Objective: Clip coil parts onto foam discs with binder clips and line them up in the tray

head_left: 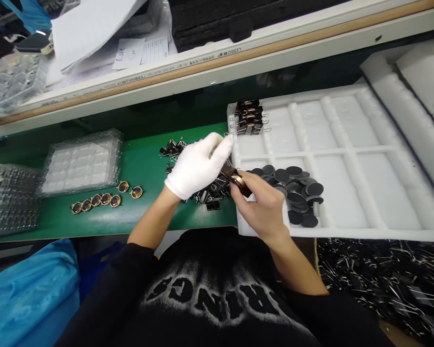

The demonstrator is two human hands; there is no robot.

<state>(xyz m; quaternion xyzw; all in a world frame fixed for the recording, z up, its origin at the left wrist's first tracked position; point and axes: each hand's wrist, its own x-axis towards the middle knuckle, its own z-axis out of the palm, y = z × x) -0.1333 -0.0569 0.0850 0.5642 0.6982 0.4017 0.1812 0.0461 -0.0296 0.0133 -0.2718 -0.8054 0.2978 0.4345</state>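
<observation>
Over green table (144,212), gloved left hand (198,166) and bare right hand (262,205) both pinching one black binder clip (235,177), beside black discs (296,193) in white foam tray (347,159).

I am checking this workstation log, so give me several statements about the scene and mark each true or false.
1. The left hand wears a white glove. True.
2. The right hand is gloved too. False: it is bare.
3. Both hands meet on a small dark part with a copper ring. True.
4. The black discs lie on the green mat. False: they lie in a compartment of the white foam tray.
5. A row of copper coils lies on the green mat. True.
</observation>
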